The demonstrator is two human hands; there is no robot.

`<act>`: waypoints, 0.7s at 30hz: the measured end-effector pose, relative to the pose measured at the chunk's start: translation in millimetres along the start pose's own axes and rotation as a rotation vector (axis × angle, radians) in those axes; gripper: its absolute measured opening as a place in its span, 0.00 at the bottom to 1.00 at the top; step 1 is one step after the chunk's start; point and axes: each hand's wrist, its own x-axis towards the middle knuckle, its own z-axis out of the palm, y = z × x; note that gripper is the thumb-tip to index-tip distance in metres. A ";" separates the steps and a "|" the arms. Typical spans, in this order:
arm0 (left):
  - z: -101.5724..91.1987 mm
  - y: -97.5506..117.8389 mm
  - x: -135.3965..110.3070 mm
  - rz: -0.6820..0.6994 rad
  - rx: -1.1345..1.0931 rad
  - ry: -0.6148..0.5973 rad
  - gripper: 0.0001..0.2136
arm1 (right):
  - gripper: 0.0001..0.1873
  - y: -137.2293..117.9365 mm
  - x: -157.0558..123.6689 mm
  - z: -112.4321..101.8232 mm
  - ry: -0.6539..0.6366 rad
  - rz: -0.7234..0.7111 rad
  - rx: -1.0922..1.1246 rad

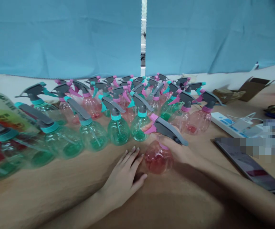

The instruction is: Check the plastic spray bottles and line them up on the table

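My right hand grips the neck of a pink spray bottle with a grey and pink trigger head; the bottle stands on the brown table. Flat on the table just left of that bottle lies my left hand, fingers stretched out and together, fingertips close to the bottle's base. Behind both hands stand several green spray bottles and more pink spray bottles in a crowded group.
A white power strip with cables lies to the right, and a dark flat device nearer me. A cardboard box sits far right. A large labelled bottle is at the left edge. A blue curtain hangs behind.
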 end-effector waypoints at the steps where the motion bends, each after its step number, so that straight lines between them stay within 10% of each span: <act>1: 0.1 -0.1 0.1 0.001 -0.003 0.002 0.25 | 0.12 1.1 -0.3 0.0 -0.005 0.006 -0.007; 21: 2.2 -0.9 -1.3 0.001 -0.026 0.036 0.24 | 0.20 5.5 1.9 1.1 -0.083 0.060 0.125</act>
